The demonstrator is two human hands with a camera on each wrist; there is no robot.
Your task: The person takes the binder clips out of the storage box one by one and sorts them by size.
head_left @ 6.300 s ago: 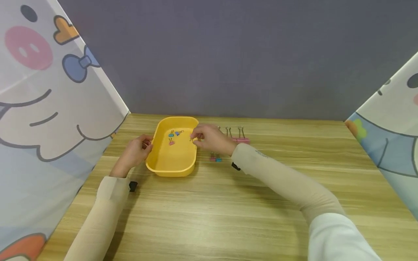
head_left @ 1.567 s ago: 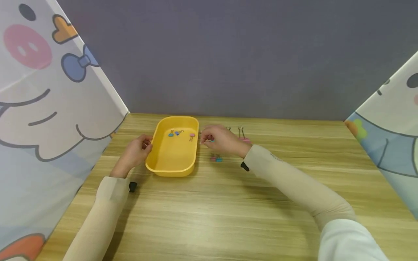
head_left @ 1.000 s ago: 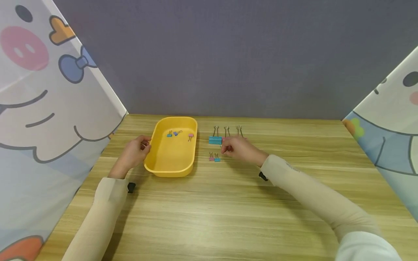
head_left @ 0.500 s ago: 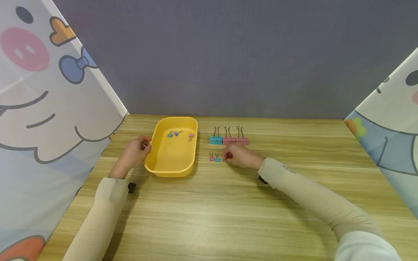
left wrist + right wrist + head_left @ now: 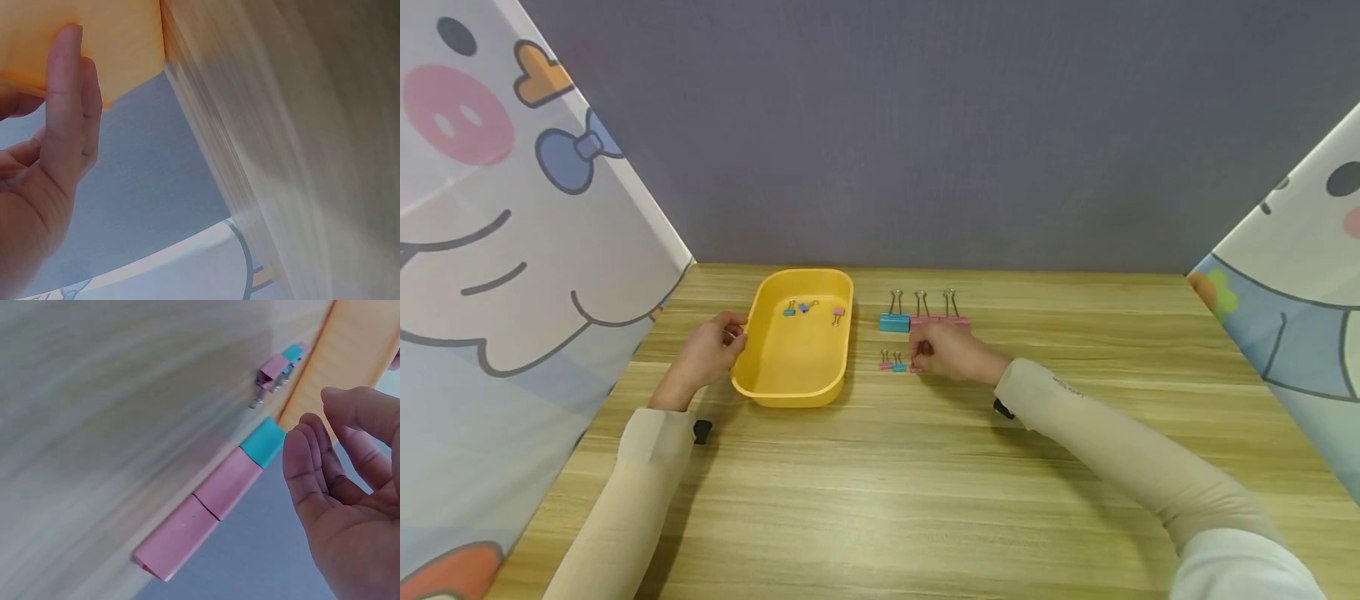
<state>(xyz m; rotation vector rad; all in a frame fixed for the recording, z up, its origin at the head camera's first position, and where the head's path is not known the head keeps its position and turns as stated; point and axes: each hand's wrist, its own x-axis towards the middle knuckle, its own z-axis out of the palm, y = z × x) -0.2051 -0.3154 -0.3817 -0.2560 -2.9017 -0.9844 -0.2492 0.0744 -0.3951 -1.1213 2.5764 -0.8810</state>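
Observation:
My left hand [image 5: 724,337] holds the left rim of a yellow tray [image 5: 790,379], the thumb [image 5: 65,94] lying flat on its orange wall [image 5: 119,44]. Three small binder clips [image 5: 810,307] lie at the tray's far end. My right hand [image 5: 927,353] hovers just right of a short row of small clips [image 5: 898,362]: pink, teal, pink. In the right wrist view that hand [image 5: 312,419] is loosely curled with nothing in it, a little apart from the small clips [image 5: 275,367].
Three large binder clips stand in a row behind the small ones: teal [image 5: 894,322], pink [image 5: 925,320], pink [image 5: 956,320]. The wooden table [image 5: 925,500] is walled by a grey backdrop and cartoon-printed panels at both sides.
My right hand came away from the tray, moved right and toward me, and stopped beside the small clips. A third small pink clip now lies in that row. The left hand stayed put.

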